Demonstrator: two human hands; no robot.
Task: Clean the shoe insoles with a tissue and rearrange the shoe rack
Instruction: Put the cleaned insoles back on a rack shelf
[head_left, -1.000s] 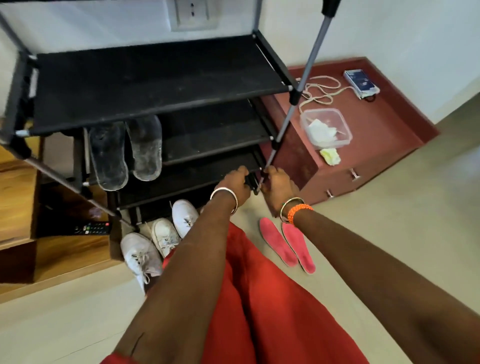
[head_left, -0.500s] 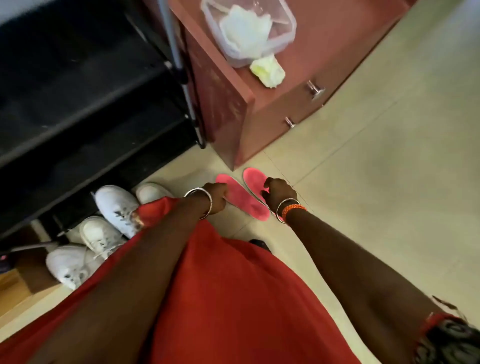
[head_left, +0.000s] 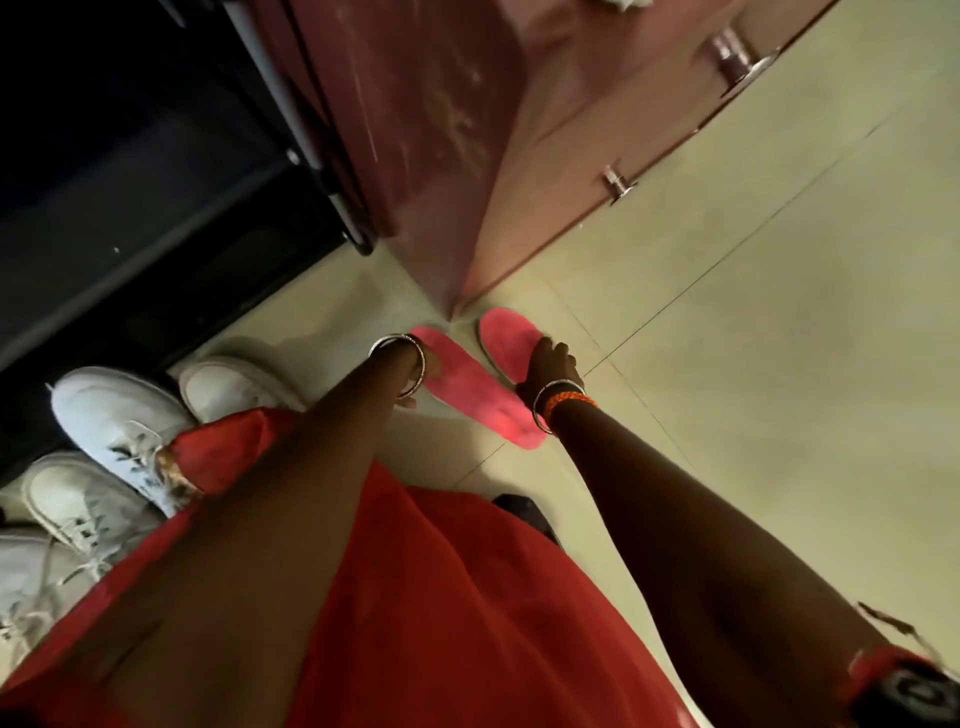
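Note:
Two pink insoles lie on the tiled floor by the corner of a red cabinet. My left hand (head_left: 423, 371) reaches down to the left insole (head_left: 478, 402); my wrist and bangle hide most of the hand, so its grip is unclear. My right hand (head_left: 548, 364) is on the right insole (head_left: 501, 332), with its fingers curled over the insole's near part. The black shoe rack (head_left: 156, 218) stands at upper left, dark and low in view. No tissue is in view.
Several white sneakers (head_left: 119, 415) sit on the floor in front of the rack at left. The red cabinet (head_left: 467, 130) with metal knobs (head_left: 618, 184) stands just behind the insoles. My red garment (head_left: 441, 597) fills the lower middle. Bare tiles lie to the right.
Both hands left the rack's post and dropped to the floor. They now reach the two pink insoles, and the view has tilted down and moved closer.

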